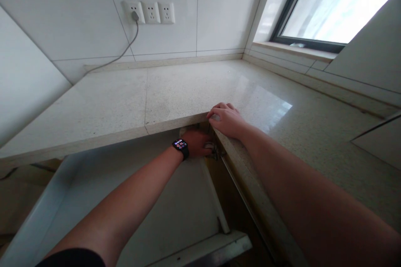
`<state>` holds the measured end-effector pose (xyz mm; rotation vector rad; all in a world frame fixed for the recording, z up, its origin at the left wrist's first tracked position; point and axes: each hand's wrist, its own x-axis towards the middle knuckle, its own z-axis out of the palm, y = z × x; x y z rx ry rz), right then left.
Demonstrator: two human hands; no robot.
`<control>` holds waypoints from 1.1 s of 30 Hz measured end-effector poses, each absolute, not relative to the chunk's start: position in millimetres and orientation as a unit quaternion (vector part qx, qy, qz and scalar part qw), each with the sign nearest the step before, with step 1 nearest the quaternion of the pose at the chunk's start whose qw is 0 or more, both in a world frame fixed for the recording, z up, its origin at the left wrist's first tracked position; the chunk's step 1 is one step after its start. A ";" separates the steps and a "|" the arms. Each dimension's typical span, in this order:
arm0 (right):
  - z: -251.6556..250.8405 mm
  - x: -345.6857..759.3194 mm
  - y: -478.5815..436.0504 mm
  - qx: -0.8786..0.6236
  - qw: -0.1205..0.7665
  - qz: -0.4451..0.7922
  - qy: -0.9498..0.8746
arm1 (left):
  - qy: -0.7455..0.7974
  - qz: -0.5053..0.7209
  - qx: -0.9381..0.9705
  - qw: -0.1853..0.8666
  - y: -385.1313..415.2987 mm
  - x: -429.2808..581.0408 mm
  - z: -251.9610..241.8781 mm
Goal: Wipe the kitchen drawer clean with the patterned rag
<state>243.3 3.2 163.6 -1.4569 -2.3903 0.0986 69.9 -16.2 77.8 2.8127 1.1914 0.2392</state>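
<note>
My left hand [198, 142], with a black smartwatch [179, 145] on its wrist, reaches below the pale speckled countertop [184, 85] at its inner corner. Its fingers are curled around a small pale thing [208, 146] that I cannot make out, close to a metal fitting [214, 152] in the dark gap. Above it, my right hand [226, 120] lies palm down on the corner, fingers bent over the countertop's edge. Something pale shows beneath these fingers, too small to name. A white panel [163, 200] spreads below my left forearm.
A plug with a grey cord [137, 33] sits in the leftmost of the wall sockets [151, 12]. A dark-framed window [332, 8] is at upper right. The white panel's raised end [216, 248] juts out near the bottom, beside a long metal strip [244, 200].
</note>
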 end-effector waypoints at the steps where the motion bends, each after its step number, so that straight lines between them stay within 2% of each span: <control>1: 163.5 243.4 3.3 -0.513 0.169 0.036 -0.841 | 0.394 0.082 0.915 0.039 -14.9 70.6 77.0; 10: 163.9 242.0 3.0 -0.517 0.169 0.038 -0.838 | 0.377 0.108 0.920 0.016 -43.8 81.3 69.3; 25: 165.6 241.8 2.1 -0.511 0.165 0.032 -0.843 | 0.201 0.137 0.966 0.089 -152.3 121.7 58.2; 33: 162.5 243.1 4.8 -0.506 0.171 0.033 -0.845 | 0.169 0.143 0.972 0.083 -145.9 120.4 62.3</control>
